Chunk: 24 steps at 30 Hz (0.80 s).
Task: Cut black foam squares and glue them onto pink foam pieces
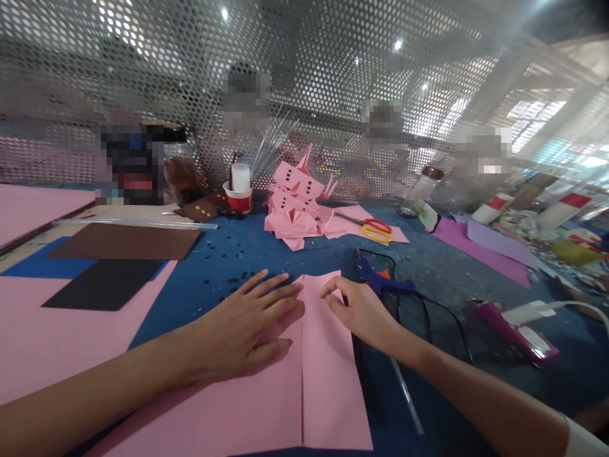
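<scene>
A pink sheet of paper (328,381) lies on the blue table in front of me, both side flaps folded in to meet at a centre seam. My left hand (247,324) lies flat on the left flap, fingers stretched out toward the seam's top. My right hand (356,308) rests on the right flap's upper corner, fingers curled and pinching the paper's top edge.
A blue glue gun (380,279) with a black cord lies just right of my right hand. Scissors (375,230) and folded pink paper models (295,203) sit behind. Brown, black and pink sheets (118,254) cover the left. A purple tool (516,330) lies right. A perforated metal wall stands behind.
</scene>
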{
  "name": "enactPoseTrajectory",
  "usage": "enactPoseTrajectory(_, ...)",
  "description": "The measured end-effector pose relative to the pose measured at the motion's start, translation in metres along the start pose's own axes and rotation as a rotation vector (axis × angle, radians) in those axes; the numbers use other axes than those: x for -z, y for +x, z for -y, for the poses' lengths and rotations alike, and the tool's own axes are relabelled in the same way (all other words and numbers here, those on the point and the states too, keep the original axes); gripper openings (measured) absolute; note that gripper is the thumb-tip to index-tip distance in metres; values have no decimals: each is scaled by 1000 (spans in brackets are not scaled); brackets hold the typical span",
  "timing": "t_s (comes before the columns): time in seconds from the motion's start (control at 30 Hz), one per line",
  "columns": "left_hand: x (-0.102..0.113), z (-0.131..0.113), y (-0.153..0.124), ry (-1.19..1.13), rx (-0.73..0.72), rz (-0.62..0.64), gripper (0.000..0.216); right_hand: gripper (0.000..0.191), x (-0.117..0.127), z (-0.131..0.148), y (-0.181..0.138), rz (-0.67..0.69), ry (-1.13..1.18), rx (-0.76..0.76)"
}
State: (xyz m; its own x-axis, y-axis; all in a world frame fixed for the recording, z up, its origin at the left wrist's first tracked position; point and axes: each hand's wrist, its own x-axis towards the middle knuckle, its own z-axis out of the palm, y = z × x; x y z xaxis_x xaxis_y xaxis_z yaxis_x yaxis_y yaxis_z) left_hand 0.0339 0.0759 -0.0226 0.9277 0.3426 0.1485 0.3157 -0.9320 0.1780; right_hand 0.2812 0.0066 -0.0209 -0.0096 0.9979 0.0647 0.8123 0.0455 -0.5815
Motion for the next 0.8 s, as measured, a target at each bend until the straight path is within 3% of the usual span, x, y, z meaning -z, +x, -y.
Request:
enactPoseTrajectory(0.47, 0, 0, 0, -9, -14, -24, 57, 19, 0, 0, 3, -15, 5, -1)
enactPoseTrajectory(0.8, -1, 1, 0, 26, 6, 29, 59, 21, -1, -1, 0, -13, -19, 8)
